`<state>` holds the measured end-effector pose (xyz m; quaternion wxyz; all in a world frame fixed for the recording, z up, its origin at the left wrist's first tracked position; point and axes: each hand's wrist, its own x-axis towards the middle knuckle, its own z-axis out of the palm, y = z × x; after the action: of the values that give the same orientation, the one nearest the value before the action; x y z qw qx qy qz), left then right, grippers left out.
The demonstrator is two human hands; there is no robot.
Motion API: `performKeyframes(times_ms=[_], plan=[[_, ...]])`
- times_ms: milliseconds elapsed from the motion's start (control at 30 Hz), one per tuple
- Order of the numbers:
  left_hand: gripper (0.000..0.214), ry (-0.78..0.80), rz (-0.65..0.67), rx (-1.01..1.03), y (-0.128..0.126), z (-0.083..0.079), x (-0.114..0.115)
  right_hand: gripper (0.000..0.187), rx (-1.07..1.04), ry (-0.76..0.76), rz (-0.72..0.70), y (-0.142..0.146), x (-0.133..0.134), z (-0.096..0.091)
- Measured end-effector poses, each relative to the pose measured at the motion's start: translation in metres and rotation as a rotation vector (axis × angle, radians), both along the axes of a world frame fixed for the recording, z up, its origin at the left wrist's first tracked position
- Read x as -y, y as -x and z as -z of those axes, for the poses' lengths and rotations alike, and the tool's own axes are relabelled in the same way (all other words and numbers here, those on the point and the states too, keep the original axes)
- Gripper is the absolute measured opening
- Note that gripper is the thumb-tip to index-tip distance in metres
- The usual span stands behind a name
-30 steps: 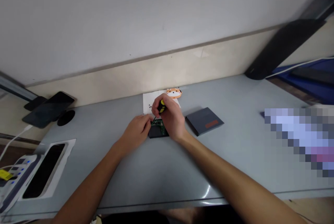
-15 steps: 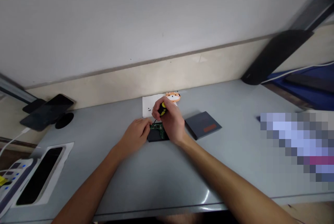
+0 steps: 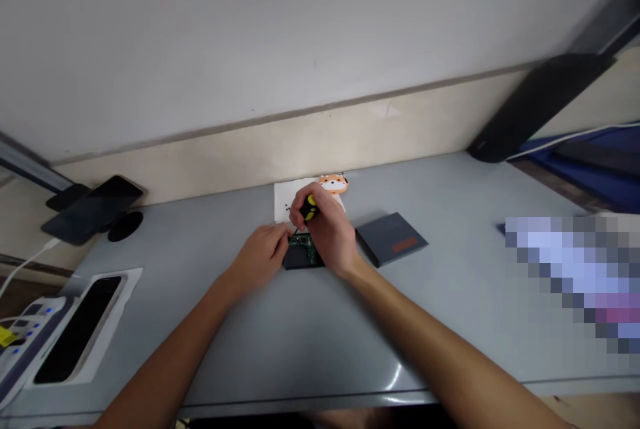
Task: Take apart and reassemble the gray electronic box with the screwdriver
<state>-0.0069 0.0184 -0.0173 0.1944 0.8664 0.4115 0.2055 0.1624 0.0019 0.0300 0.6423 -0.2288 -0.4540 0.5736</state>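
My right hand (image 3: pixel 333 232) is wrapped round the black and yellow handle of a screwdriver (image 3: pixel 311 207). Its thin shaft slants down to the upper left part of a green circuit board (image 3: pixel 311 249), which sits in a black open case (image 3: pixel 297 258) on the desk. My left hand (image 3: pixel 260 254) grips the left edge of that case, fingers close together near the screwdriver's tip. Part of the case's right side is hidden behind my right hand. Beyond, several tiny dark screws (image 3: pixel 287 207) lie on a sheet of white paper (image 3: pixel 281 194).
A dark grey flat box (image 3: pixel 393 239) lies right of my right hand. Behind stands an orange animal-face item (image 3: pixel 334 183). At left are a phone on a stand (image 3: pixel 95 209), another phone (image 3: pixel 80 329) and a power strip (image 3: pixel 35 335). A blurred-out item (image 3: pixel 575 275) is at right.
The view has shifted slightly, so the surroundings sit a little further right. Both hands keep their grip, and the screwdriver stays at the same part of the board.
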Motion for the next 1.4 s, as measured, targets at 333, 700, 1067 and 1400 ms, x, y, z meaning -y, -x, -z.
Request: performKeyframes(times_ms=[333, 700, 1067, 1400], plan=[[0.021, 0.013, -0.008, -0.003, -0.0002, -0.0021, 0.0001, 0.035, 0.090, -0.050, 0.085, -0.0048, -0.0068, 0.0046], [0.021, -0.004, 0.008, 0.002, -0.0004, -0.0002, -0.0024, 0.032, 0.025, -0.072, -0.003, -0.0026, -0.0021, 0.0019], [0.019, -0.008, 0.006, -0.005, 0.0000, 0.0003, -0.0030, 0.032, 0.011, -0.071, -0.025, -0.0028, -0.0024, 0.0013], [0.019, -0.026, 0.024, 0.001, 0.0000, 0.0005, -0.0035, 0.032, 0.049, -0.065, -0.030, -0.0013, -0.0020, 0.0024]])
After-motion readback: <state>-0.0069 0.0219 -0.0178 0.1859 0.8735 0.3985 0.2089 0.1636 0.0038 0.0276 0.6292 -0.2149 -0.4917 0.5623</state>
